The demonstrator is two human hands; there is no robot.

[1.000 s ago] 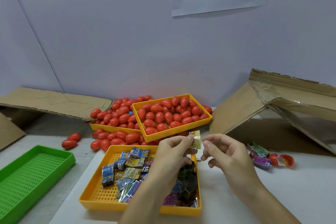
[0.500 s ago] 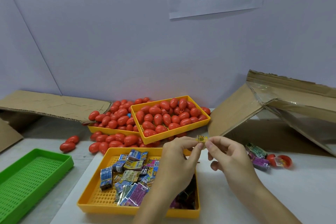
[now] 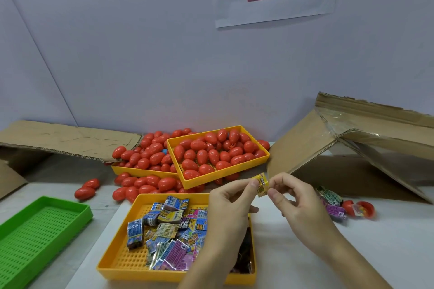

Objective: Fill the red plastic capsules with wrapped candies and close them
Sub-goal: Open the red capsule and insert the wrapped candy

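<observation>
Both hands pinch one small yellow wrapped candy (image 3: 261,184) above the table: my left hand (image 3: 229,204) from the left, my right hand (image 3: 293,197) from the right. Under my left forearm stands a yellow tray (image 3: 122,263) holding several wrapped candies (image 3: 169,227). Behind it, a tilted yellow tray (image 3: 225,177) is heaped with closed red capsules (image 3: 211,152). An opened red capsule (image 3: 359,209) with something inside lies at the right, beside two loose wrapped candies (image 3: 331,202).
A second yellow tray (image 3: 141,172) of red capsules sits behind on the left, with more capsules (image 3: 87,189) loose on the table around it. An empty green tray (image 3: 35,237) is at the front left. Cardboard box flaps (image 3: 352,138) rise on the right and lie on the left (image 3: 63,138).
The hands have stayed together on the yellow candy. It showed flat, then bunched small between the fingertips, and now shows more fully again.
</observation>
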